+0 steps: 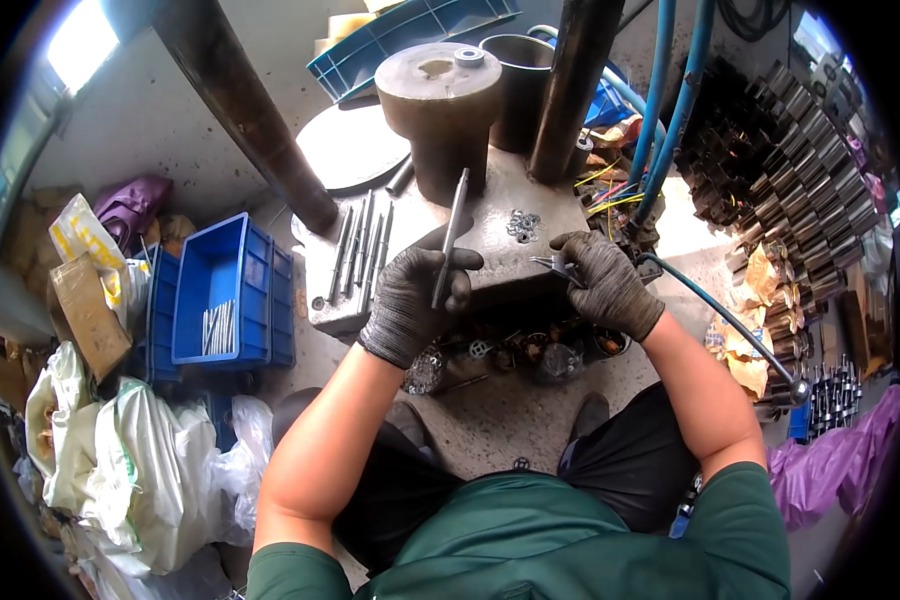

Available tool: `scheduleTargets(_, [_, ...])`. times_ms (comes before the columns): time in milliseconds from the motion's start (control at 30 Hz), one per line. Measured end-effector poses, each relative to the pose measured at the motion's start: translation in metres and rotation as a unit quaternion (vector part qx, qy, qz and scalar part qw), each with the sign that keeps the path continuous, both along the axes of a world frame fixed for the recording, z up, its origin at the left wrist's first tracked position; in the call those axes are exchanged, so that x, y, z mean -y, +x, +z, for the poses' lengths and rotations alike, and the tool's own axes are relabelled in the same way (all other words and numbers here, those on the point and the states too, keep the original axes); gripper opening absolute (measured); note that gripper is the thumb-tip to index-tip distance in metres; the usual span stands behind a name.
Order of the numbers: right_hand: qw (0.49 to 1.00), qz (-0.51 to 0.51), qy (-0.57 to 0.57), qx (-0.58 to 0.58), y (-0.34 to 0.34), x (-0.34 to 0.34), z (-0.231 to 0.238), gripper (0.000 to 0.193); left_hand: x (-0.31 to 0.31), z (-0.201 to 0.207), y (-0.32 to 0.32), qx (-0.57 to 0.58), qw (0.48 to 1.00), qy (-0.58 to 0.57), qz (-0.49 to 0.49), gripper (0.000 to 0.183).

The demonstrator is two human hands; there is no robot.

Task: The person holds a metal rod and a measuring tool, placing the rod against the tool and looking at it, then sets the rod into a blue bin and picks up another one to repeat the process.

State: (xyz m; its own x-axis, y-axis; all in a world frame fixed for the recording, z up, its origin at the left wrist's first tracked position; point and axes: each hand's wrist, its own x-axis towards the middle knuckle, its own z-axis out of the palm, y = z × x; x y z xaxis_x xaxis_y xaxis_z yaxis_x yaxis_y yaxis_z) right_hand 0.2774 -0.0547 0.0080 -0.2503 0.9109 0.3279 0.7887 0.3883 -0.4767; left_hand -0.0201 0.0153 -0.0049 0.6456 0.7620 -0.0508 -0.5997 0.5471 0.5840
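Observation:
In my gloved left hand (pixel 410 305) is a slim metal shaft (pixel 455 225), tilted upward with its far end pointing away from me. My gloved right hand (pixel 610 288) is closed around what look like small pliers (pixel 553 264); their grey jaws point left toward the shaft, and the handles are hidden in the palm. The two hands are apart, above the near edge of a metal machine table (pixel 570 205). Beyond the right hand lies a small pile of metal rings (pixel 523 226). Several similar shafts (pixel 362 250) lie side by side on the table's left part.
A thick round steel block (pixel 438 85) stands mid-table, a small bearing-like ring (pixel 468 57) on top. Dark columns (pixel 245 110) rise at both sides. A blue bin (pixel 255 300) with rods stands left; blue hoses (pixel 660 110) and a ball-ended lever (pixel 740 335) are right.

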Motion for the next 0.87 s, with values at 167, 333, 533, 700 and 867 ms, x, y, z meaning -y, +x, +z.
scheduleTargets(167, [0.993,-0.004,-0.004,0.120,0.001,-0.018,-0.012,0.038,0.003,0.003,0.002,-0.017,1.000,0.014,0.015,0.072])
scheduleTargets(333, [0.973,-0.007,-0.034,0.230,0.002,-0.020,-0.007,0.053,0.017,0.025,0.007,-0.068,0.997,0.023,0.019,0.065])
scheduleTargets(533, [0.973,-0.010,-0.006,0.230,-0.002,-0.016,-0.010,0.038,0.015,0.015,0.004,-0.066,0.998,0.007,0.014,0.059])
scheduleTargets(700, [0.980,0.016,0.088,0.179,0.004,-0.011,-0.029,0.020,0.010,0.004,0.010,-0.047,0.998,-0.017,0.048,0.045])
scheduleTargets(867, [0.995,0.025,0.085,0.042,0.008,-0.009,-0.040,0.025,0.000,-0.020,0.007,-0.077,0.997,0.001,0.025,0.047])
